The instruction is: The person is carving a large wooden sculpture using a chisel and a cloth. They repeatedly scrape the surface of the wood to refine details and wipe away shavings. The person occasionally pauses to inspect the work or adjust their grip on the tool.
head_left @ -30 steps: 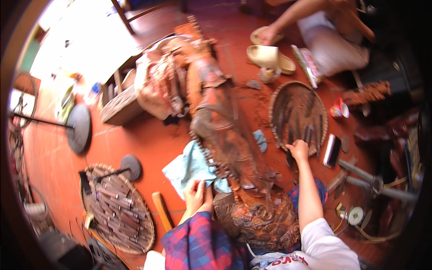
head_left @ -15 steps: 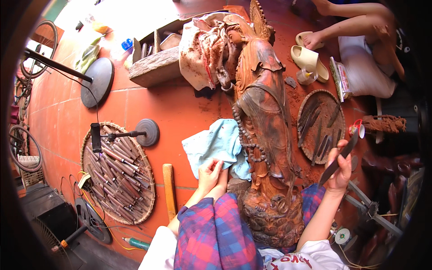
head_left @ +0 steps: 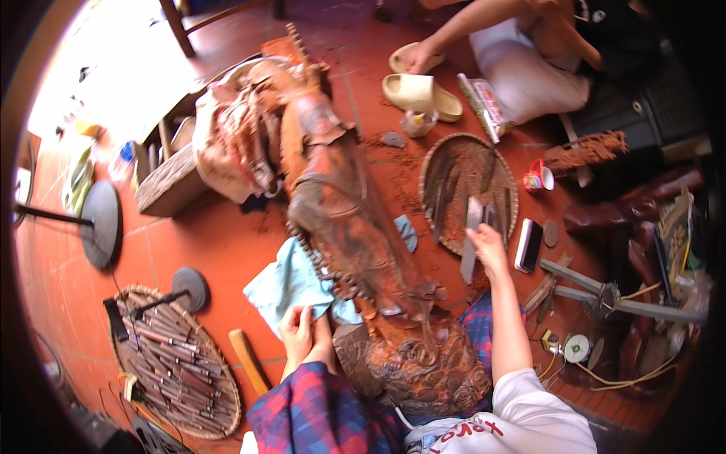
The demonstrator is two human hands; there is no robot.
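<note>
A carved reddish-brown wooden statue (head_left: 340, 204) with a beaded strand down its side lies slanting away from me, its carved base by my lap. My right hand (head_left: 490, 246) is closed on a flat grey blade-like strip (head_left: 469, 261), over the near edge of a round woven tray (head_left: 512, 208). Several similar dark strips and reddish wood dust lie in that tray. Left of the statue, my left hand (head_left: 296, 331) has its fingers curled together beside my foot. It is at the near edge of a light blue cloth (head_left: 283, 284); whatever the fingers hold is hidden.
A large basket (head_left: 236, 390) of wooden-handled tools stands at left, with a mallet-like handle (head_left: 248, 359) nearby. A wooden box (head_left: 170, 185) is beyond the statue's head. Another person's leg (head_left: 469, 34), cream sandals (head_left: 408, 91), a red-and-white mug (head_left: 538, 178) and a phone (head_left: 529, 246) are at right.
My right hand has swung from raised at the right down and leftward to the round tray, with the strip in it. The view has turned right; the phone now shows. My left hand stays curled by the cloth.
</note>
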